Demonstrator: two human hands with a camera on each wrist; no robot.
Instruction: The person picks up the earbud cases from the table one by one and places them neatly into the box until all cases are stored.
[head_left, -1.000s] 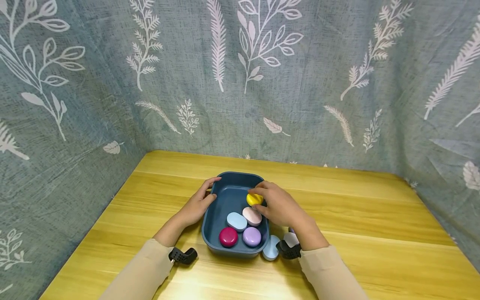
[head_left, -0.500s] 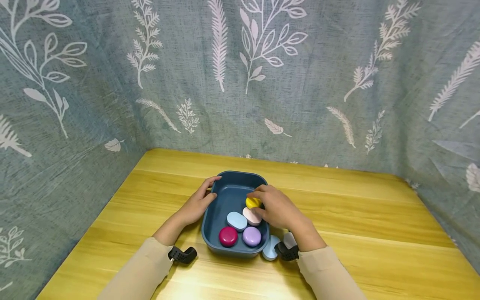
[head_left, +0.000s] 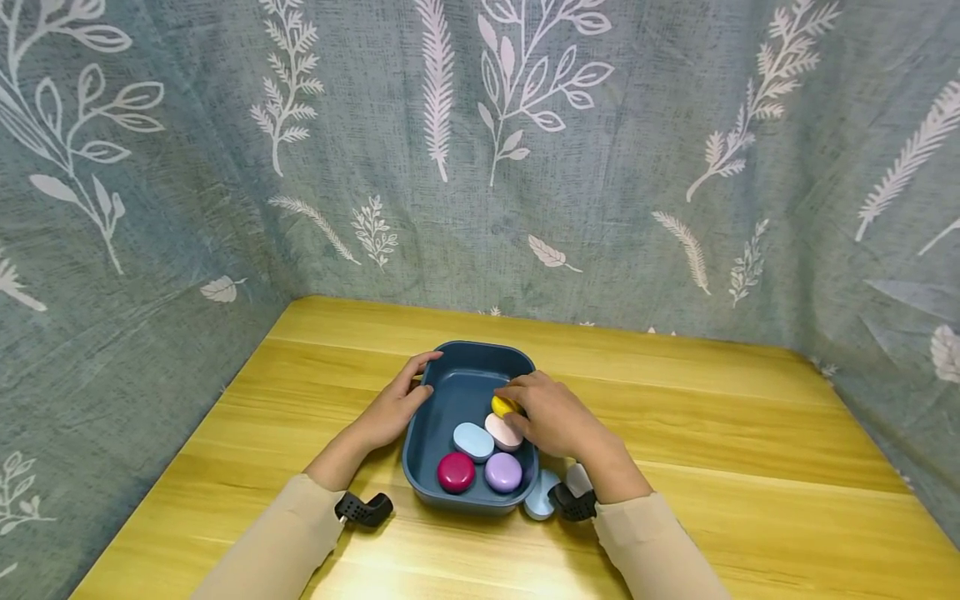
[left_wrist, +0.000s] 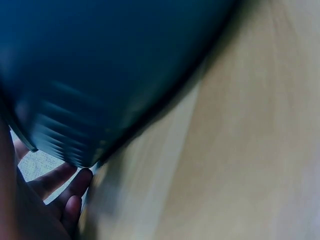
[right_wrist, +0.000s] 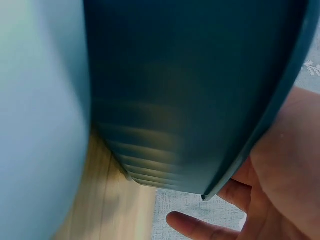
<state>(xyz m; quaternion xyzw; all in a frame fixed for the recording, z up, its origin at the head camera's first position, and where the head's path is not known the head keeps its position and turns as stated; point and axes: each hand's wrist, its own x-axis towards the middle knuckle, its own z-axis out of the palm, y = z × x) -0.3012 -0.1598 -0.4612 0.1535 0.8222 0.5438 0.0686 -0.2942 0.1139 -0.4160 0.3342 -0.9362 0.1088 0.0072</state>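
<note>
My left hand holds the left side of a dark blue rounded bin, its thumb at the rim and its fingers along the outer wall. Over the bin's right rim reaches my right hand, pinching a smooth yellow rounded soap-like piece between fingers and thumb; the hand covers part of it. Just below it lies a pale pink piece, close to the thumb. A light blue oval piece, a dark red piece and a lilac piece sit in the bin's near half.
Outside the bin's near right corner, another light blue piece lies on the wooden table. A greyish white piece is partly hidden beside the right wrist camera. A leaf-patterned curtain stands behind the table.
My right hand has shifted slightly down and left with the yellow piece, bringing it against or near the pale pink one. My left hand and the bin have stayed put.
</note>
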